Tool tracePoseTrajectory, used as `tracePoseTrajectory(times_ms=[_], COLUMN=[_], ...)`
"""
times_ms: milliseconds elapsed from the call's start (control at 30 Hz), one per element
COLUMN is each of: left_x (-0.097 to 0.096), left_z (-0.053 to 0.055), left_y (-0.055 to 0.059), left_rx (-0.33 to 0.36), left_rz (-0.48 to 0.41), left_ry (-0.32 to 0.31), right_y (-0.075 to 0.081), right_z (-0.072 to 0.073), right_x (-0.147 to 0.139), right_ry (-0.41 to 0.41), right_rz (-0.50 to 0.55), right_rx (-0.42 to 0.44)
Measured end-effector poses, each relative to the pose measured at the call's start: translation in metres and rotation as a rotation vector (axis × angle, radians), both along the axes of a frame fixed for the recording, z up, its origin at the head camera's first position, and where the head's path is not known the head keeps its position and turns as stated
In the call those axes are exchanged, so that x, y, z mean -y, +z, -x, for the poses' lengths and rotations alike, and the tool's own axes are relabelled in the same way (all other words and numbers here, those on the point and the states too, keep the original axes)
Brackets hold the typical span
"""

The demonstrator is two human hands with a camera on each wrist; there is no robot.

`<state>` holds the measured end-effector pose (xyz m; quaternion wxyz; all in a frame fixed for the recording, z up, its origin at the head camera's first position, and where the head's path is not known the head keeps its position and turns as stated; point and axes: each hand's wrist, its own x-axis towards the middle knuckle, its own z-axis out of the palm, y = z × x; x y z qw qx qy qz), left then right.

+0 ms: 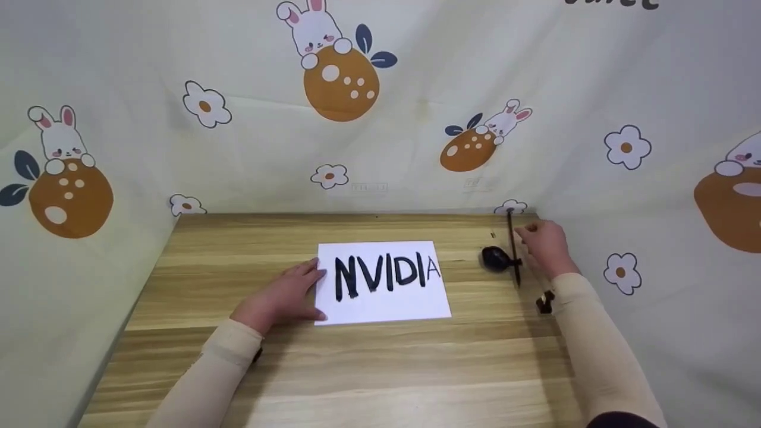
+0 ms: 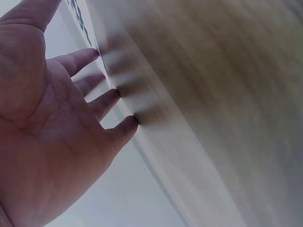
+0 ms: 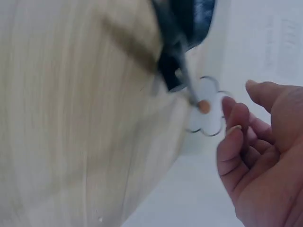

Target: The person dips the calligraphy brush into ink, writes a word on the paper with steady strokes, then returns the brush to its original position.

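Observation:
A white sheet of paper (image 1: 380, 312) lies on the wooden table, with NVIDIA in black letters (image 1: 387, 274); the final A is thinner than the others. Spread over the sheet's left edge, my left hand (image 1: 279, 300) touches it with its fingertips. To the right, a thin dark stick like a writing brush (image 1: 513, 244) leans on a small round black ink pot (image 1: 494, 259). My right hand (image 1: 546, 245) is just right of the stick. In the right wrist view its fingers (image 3: 232, 146) are loosely curled and hold nothing; a gap separates them from the blurred stick (image 3: 182, 61).
The wooden table (image 1: 380, 368) ends at a pale cloth backdrop (image 1: 250, 154) printed with rabbits, oranges and flowers. Cloth also hangs at both sides. A small dark object (image 1: 544, 302) is at my right wrist. A tiny dark mark (image 1: 492, 235) is behind the pot.

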<state>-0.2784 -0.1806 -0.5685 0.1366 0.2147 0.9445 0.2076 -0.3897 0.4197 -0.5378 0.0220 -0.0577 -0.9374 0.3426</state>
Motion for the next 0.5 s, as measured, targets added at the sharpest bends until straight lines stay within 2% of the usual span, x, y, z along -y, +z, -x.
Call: tracePoseTrajectory(times_ms=[167, 333, 433, 500], left_x=[0.003, 0.007, 0.004, -0.001], left_z=[0.003, 0.007, 0.01, 0.013], left_y=[-0.001, -0.005, -0.004, 0.0], left_rx=[0.013, 0.004, -0.031, -0.093], left_rz=[-0.021, -0.099, -0.114, -0.111], left_ry=[0.004, 0.029, 0.066, 0.083], right_y=[0.004, 0.007, 0.008, 0.007], right_z=[-0.02, -0.048, -0.063, -0.071], right_x=[0.027, 0.06, 0.08, 0.093], right_ry=[-0.031, 0.019, 0.072, 0.121], right_rz=[0.11, 0.175, 0.121, 0.042], right_rx=[-0.09, -0.16, -0.187, -0.203])
